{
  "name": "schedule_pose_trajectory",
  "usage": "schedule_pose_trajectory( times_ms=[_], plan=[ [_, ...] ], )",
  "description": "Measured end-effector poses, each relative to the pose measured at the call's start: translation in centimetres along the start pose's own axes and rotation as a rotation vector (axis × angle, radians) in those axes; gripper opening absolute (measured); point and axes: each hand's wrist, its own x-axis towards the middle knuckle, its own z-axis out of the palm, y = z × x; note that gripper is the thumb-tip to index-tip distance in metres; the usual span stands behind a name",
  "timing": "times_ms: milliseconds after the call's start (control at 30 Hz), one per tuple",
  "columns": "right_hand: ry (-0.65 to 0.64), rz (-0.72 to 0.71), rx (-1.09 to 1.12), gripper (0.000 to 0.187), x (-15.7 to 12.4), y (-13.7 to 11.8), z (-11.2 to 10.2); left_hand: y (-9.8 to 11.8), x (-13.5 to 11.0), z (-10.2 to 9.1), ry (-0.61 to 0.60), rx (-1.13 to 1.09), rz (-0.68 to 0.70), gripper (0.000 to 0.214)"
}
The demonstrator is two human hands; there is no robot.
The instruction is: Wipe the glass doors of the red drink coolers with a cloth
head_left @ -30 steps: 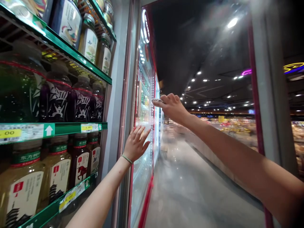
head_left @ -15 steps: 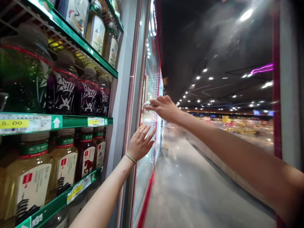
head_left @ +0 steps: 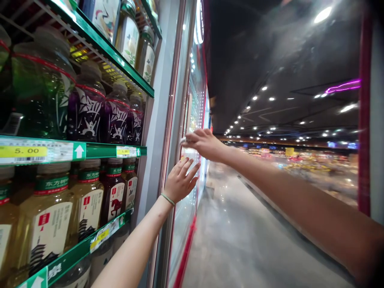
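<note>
My left hand (head_left: 181, 182) is open, its fingers spread and raised at the near edge of the refrigerator's glass door (head_left: 180, 240). Whether its fingertips touch the frame or the glass, I cannot tell. Just above it, my right hand (head_left: 207, 145) reaches across from the right with its fingers bent together. A small whitish wad (head_left: 185, 141) shows at its fingertips, against the door; its kind is too small to make out. The grey side frame (head_left: 157, 108) of the drinks refrigerator stands left of both hands.
Shelves at the left hold purple drink bottles (head_left: 87, 112), a green drink bottle (head_left: 42, 88) and tea bottles (head_left: 51, 224). A green price rail (head_left: 102, 150) edges one shelf. Grey floor (head_left: 240, 240) runs along the right, with blurred store displays (head_left: 315, 168) beyond. A dark red upright edge (head_left: 364, 120) stands far right.
My right hand has come down a little, closer to my left hand, still with the whitish wad. The shelves and bottles have shifted slightly right in view. My left hand stays spread.
</note>
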Motion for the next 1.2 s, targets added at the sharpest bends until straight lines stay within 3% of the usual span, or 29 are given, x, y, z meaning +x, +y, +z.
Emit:
schedule_pose_trajectory(
  times_ms=[67,200,333,467,600,733,867,1000,1133,1200],
  plan=[
    [-0.034,-0.066,0.019,0.047,-0.3,0.0,-0.2,-0.1,-0.1,0.0,0.017,-0.019,-0.003,0.054],
    [0.044,0.179,-0.035,0.055,-1.2,-0.2,-0.5,-0.1,-0.1,0.1,0.044,-0.036,-0.010,0.047],
    [-0.031,-0.042,0.005,0.051,-2.4,-0.7,-0.6,-0.1,0.0,-0.1,0.048,-0.013,-0.005,0.043],
    [0.035,0.134,-0.079,0.055,-4.1,-0.3,-1.1,-0.1,0.1,-0.2,0.065,-0.029,0.023,0.045],
    [-0.005,-0.021,-0.096,0.053,-6.1,0.3,-1.7,-0.1,0.2,-0.2,0.081,-0.036,0.030,0.048],
    [0.075,0.181,-0.172,0.057,-7.6,0.5,-2.1,-0.1,0.2,-0.3,0.054,-0.051,0.020,0.050],
    [0.000,0.054,-0.090,0.060,-8.7,0.1,-2.2,-0.1,0.2,-0.3,0.059,-0.055,0.027,0.051],
    [0.056,0.214,-0.075,0.065,-10.1,0.2,-2.6,-0.1,0.2,-0.3,0.045,-0.048,0.031,0.051],
    [-0.005,0.058,-0.055,0.058,-11.9,0.6,-3.5,-0.1,0.2,-0.3,0.034,-0.045,0.022,0.053],
    [0.039,0.150,-0.104,0.055,-12.7,0.7,-3.9,-0.1,0.2,-0.3,0.029,-0.046,0.020,0.054]
  ],
)
